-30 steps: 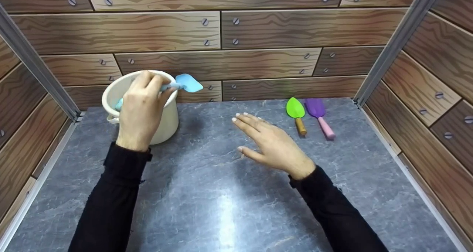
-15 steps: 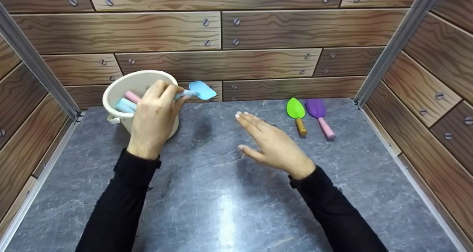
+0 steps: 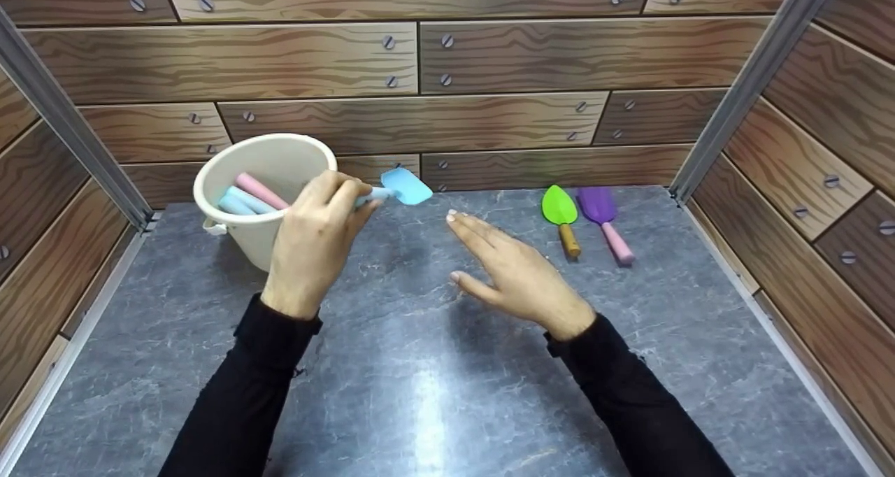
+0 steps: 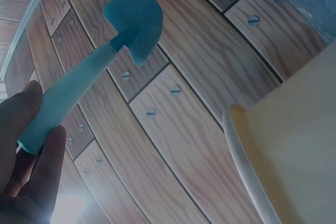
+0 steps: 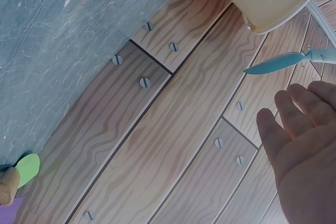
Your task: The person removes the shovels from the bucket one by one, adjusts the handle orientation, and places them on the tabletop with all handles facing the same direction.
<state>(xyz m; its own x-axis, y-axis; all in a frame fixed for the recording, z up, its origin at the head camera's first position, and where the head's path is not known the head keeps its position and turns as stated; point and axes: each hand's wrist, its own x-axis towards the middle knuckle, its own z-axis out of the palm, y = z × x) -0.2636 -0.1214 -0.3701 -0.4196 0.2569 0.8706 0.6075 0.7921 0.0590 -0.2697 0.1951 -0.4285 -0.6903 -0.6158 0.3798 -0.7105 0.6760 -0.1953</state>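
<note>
My left hand [image 3: 314,236] grips the pale blue handle of a small toy shovel [image 3: 406,186], its light blue blade pointing right, above the tabletop. In the left wrist view, thumb and fingers pinch the handle end of the shovel [image 4: 79,82]. The cream bucket [image 3: 266,152] stands just left of that hand, with pink and pale blue handles [image 3: 255,187] lying inside; their far ends are hidden. My right hand [image 3: 521,274] hovers over the middle of the table, palm down, fingers straight and thumb spread, holding nothing. The shovel blade [image 5: 275,63] shows beyond its fingertips in the right wrist view.
At the back right of the grey marbled table [image 3: 377,407] lie a green trowel [image 3: 559,205] with a brown handle and a purple shovel [image 3: 597,204] with a pink handle. Wood-patterned walls [image 3: 489,57] enclose the back and both sides.
My left hand has carried the blue shovel from over the bucket rightward and toward me, uncovering the handles inside the bucket. My right hand has stayed nearly still.
</note>
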